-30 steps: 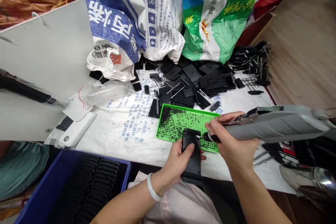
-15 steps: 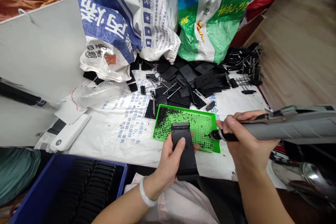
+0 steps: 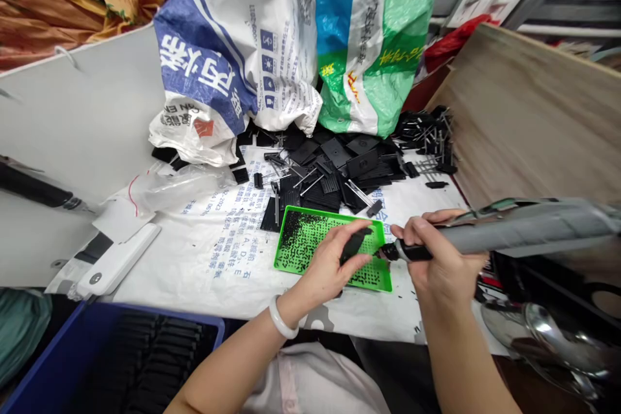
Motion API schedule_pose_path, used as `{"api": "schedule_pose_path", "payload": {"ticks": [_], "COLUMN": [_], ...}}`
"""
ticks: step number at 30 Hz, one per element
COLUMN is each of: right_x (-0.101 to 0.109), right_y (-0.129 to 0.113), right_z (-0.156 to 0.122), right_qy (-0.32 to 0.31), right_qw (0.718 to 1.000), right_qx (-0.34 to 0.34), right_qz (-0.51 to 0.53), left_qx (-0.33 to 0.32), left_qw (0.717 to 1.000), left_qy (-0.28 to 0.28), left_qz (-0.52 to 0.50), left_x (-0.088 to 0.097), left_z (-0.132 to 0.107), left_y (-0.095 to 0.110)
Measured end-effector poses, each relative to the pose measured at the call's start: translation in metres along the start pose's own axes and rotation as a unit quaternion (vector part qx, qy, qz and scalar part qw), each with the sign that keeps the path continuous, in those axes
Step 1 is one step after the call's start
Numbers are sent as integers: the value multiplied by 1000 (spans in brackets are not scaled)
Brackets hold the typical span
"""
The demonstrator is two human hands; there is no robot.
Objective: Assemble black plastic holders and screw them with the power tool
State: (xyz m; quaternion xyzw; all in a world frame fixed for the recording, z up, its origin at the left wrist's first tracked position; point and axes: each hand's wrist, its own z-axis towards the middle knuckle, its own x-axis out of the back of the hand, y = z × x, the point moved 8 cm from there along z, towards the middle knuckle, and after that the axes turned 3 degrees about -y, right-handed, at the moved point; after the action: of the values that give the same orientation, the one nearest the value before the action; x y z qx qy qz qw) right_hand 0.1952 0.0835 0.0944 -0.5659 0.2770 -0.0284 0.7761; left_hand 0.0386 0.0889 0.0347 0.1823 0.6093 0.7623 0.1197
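While I monitor the work through the head camera, the left hand (image 3: 334, 265) is closed on a small black plastic piece (image 3: 354, 246), pinching it between thumb and fingers directly above a green perforated tray (image 3: 385, 281). Black components densely fill the holes on the left side of the tray, with fewer toward the right. The right hand (image 3: 439, 252) is closed around a grey handheld power tool (image 3: 524, 236), and the tool's black nose sits just beside the black plastic piece, over the tray. The tray lies on a printed white sheet (image 3: 233, 265). Directly beyond it is a heap of black plastic plates and metal-pinned parts (image 3: 361, 165), backed by a blue-and-white woven sack (image 3: 228, 58) and a green woven sack (image 3: 373, 45). A blue plastic crate (image 3: 155, 312) of stacked black parts stands at lower left.
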Motion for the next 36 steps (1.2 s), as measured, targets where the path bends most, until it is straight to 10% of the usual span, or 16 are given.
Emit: {"api": "schedule_pose_path", "payload": {"ticks": [4, 15, 20, 22, 28, 36], "right_x": [-9, -27, -20, -16, -19, -29], "right_y": [1, -8, 0, 0, 4, 26], "right_z": [13, 26, 29, 31, 40, 41], "right_qy": [-42, -128, -66, -39, -11, 31], "right_qw": [997, 978, 989, 991, 992, 999], "right_qx": [-24, -61, -66, -68, -50, -6], "right_qz": [54, 153, 113, 106, 112, 17], "left_qx": [-21, 163, 51, -2, -41, -27], "left_qw": [998, 942, 998, 980, 966, 948], "left_qy": [-31, -154, -2, 73, -25, 47], "left_qz": [45, -249, 36, 183, 256, 313], "left_x": [-4, -27, 9, 25, 6, 13], "left_z": [7, 14, 27, 28, 28, 33], "left_y": [11, 1, 7, 19, 17, 7]}}
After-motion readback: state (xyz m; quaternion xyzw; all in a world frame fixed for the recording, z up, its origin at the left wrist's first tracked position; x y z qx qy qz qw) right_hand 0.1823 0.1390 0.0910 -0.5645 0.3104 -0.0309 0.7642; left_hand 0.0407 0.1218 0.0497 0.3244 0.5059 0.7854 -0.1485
